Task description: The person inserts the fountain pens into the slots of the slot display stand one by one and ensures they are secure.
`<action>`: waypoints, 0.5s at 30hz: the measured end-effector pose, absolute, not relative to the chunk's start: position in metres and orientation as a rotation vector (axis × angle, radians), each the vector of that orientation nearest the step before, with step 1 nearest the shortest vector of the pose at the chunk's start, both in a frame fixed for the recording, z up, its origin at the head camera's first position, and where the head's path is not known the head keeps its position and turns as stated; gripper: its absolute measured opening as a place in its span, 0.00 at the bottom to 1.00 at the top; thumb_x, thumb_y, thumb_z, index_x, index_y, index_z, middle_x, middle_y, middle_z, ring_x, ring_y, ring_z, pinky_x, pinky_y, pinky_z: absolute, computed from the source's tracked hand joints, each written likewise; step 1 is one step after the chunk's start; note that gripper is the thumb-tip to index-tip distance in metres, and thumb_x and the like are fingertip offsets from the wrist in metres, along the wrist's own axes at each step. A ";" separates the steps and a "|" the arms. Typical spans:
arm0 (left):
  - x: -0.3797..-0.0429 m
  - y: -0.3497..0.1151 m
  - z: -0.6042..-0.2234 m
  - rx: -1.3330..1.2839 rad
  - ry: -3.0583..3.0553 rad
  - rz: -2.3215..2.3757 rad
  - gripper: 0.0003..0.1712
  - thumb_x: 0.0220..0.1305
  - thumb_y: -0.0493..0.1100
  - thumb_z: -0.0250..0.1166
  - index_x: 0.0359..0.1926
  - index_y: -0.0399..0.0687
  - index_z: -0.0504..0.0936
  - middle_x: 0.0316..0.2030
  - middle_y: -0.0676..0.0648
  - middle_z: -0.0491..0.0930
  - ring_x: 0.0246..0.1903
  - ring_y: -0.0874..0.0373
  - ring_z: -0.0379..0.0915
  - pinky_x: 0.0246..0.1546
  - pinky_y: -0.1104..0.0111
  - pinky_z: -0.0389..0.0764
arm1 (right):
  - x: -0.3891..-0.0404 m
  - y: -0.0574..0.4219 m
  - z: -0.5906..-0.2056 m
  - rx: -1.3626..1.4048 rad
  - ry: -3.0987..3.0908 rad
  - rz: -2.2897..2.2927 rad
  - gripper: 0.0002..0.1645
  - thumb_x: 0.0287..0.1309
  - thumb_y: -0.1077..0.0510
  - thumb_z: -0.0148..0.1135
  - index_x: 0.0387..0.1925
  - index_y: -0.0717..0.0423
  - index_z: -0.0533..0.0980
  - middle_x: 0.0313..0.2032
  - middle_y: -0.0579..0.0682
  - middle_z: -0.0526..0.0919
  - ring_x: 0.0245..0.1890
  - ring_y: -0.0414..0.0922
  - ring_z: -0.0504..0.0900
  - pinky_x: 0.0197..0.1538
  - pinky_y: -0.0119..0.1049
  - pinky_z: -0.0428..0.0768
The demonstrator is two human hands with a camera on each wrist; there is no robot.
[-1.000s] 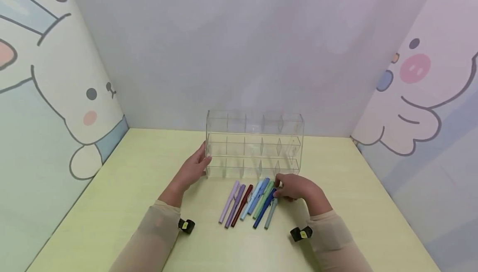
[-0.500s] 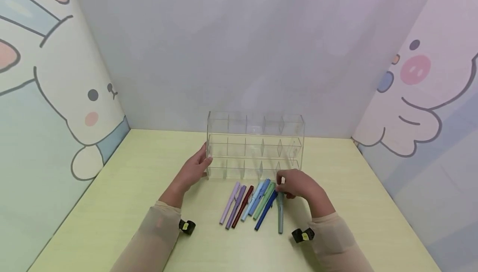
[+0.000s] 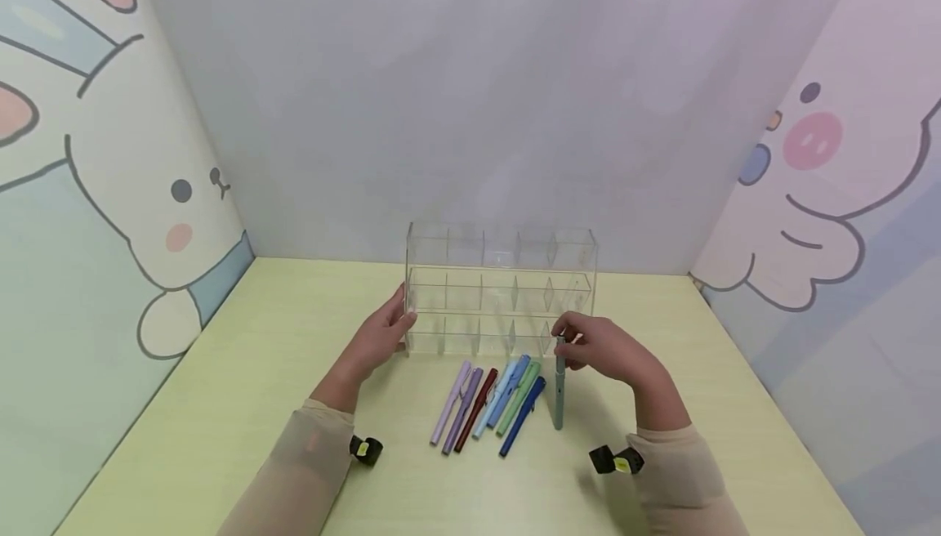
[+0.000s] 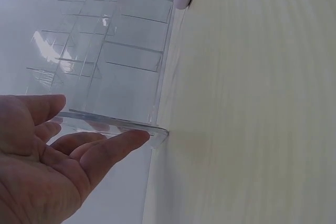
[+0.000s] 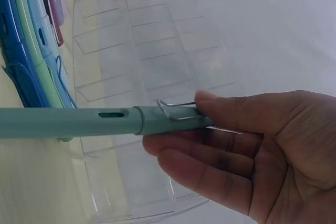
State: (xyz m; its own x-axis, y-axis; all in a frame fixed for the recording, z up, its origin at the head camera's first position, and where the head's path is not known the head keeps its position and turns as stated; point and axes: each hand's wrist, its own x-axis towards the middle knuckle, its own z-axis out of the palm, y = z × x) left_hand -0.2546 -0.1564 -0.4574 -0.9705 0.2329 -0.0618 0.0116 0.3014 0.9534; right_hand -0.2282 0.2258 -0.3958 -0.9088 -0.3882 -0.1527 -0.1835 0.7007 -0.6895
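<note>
A clear tiered acrylic organizer [image 3: 500, 319] with divided compartments stands on the table. My left hand [image 3: 378, 332] holds its left side panel, thumb at the front edge and the other fingers along the outer side; the left wrist view shows this hand [image 4: 58, 161] at the panel's edge. Between thumb and fingers, my right hand [image 3: 606, 348] pinches a grey-green capped pen [image 3: 559, 397] by its clip end. That pen [image 5: 73, 123] points downward before the organizer's right end, its metal clip showing beside the thumb in the right wrist view.
Several capped pens lie side by side before the organizer: lilac [image 3: 450, 404], purple [image 3: 462, 412], dark red [image 3: 476, 410], light blue [image 3: 495, 399], blue [image 3: 509, 391], green [image 3: 519, 399] and dark blue [image 3: 523, 417]. Cartoon-printed walls [image 3: 470, 111] enclose the pale table [image 3: 309, 307].
My right hand has picked the grey-green pen from the row's right end, turned it upright and moved it right and toward the organizer. The left hand stays at the organizer's side.
</note>
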 end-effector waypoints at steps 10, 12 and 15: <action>-0.251 -0.158 -0.459 0.206 2.362 1.743 0.38 0.76 0.53 0.51 0.78 0.71 0.42 0.76 0.41 0.51 0.70 0.40 0.57 0.57 0.48 0.77 | -0.227 0.234 -0.387 -0.601 2.699 -1.387 0.18 0.66 0.50 0.62 0.53 0.51 0.73 0.42 0.53 0.82 0.40 0.51 0.87 0.44 0.36 0.86; -0.252 -0.158 -0.458 0.208 2.358 1.751 0.38 0.76 0.53 0.51 0.78 0.72 0.42 0.76 0.41 0.51 0.71 0.40 0.56 0.57 0.48 0.77 | -0.231 0.235 -0.382 -0.623 2.715 -1.476 0.18 0.66 0.50 0.62 0.53 0.52 0.73 0.43 0.54 0.81 0.39 0.49 0.88 0.44 0.38 0.87; -0.254 -0.157 -0.457 0.208 2.352 1.760 0.37 0.77 0.51 0.51 0.78 0.72 0.42 0.76 0.40 0.50 0.71 0.39 0.56 0.57 0.48 0.77 | -0.240 0.234 -0.370 -0.642 2.768 -1.547 0.20 0.67 0.50 0.61 0.55 0.54 0.72 0.43 0.55 0.81 0.38 0.44 0.88 0.44 0.37 0.87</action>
